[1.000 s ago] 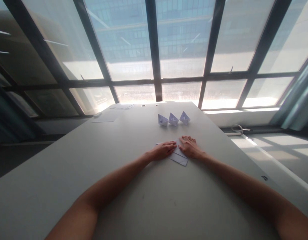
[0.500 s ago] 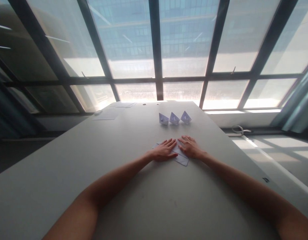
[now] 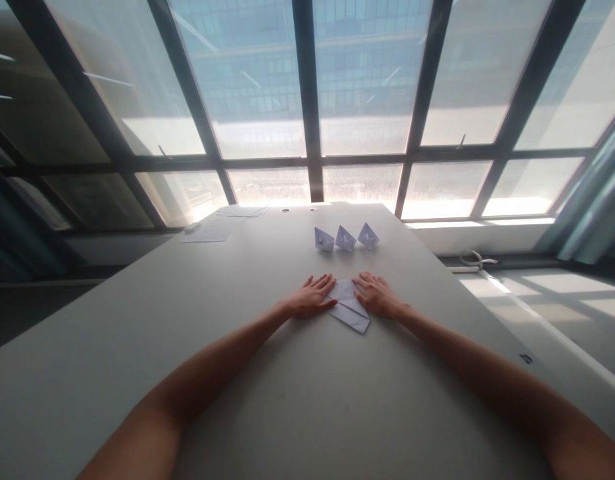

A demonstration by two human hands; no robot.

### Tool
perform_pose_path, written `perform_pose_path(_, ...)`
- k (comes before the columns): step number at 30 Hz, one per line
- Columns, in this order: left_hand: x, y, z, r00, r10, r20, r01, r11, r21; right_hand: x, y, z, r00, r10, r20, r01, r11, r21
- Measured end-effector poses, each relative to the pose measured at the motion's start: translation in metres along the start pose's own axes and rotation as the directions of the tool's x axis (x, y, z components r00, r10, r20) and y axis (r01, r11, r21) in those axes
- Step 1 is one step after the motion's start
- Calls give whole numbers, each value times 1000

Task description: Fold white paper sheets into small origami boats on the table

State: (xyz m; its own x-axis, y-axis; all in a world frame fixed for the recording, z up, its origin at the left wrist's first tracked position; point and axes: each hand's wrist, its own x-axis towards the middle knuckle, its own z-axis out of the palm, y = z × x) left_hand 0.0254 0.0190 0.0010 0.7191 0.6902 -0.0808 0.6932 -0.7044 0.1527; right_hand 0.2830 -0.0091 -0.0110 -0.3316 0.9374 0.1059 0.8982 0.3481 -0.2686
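Observation:
A folded sheet of white paper (image 3: pixel 350 308) lies flat on the white table (image 3: pixel 227 293), creased across its middle. My left hand (image 3: pixel 312 297) rests flat at its left edge, fingers stretched out and partly over the paper. On the right edge lies my right hand (image 3: pixel 378 295), also flat with its fingers spread. Both hands hide parts of the paper's sides. Beyond them three folded paper boats stand in a row: a left boat (image 3: pixel 324 241), a middle boat (image 3: pixel 345 240) and a right boat (image 3: pixel 368 237).
Flat white sheets (image 3: pixel 205 234) lie at the table's far left, with more paper (image 3: pixel 242 211) behind them. A large window with dark frames (image 3: pixel 314 160) rises past the far edge. On the right, a pale cable (image 3: pixel 474 258) sits near the floor, beside a curtain (image 3: pixel 594 207).
My left hand has slid left, uncovering more of the folded paper's middle. My right hand stays almost in place. The view has shifted slightly.

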Motion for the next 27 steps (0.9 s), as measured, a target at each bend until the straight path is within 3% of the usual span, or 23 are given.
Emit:
perform_pose_path(5, -2, 9, -5, 965, 263, -18, -263, 963, -62, 2, 4, 7, 998, -24, -59, 25, 1000, 7)
perform_pose_path(7, -2, 11, -7, 952, 306, -21, -307, 948, -82, 3, 7, 8, 991, -41, -124, 45, 999, 23)
perform_pose_path(13, 0, 24, 5, 983, 174, -63, -176, 984, -28, 1, 9, 0, 941, -251, -226, 289, 945, 152)
perform_pose_path(20, 3, 39, 13, 994, 87, -65, -87, 996, -3, -8, -6, 9, 969, -198, -150, 209, 976, 59)
perform_pose_path(27, -2, 52, 9, 998, 67, -11, -67, 998, 18, 6, 13, 5, 976, -217, -1, 216, 974, 64)
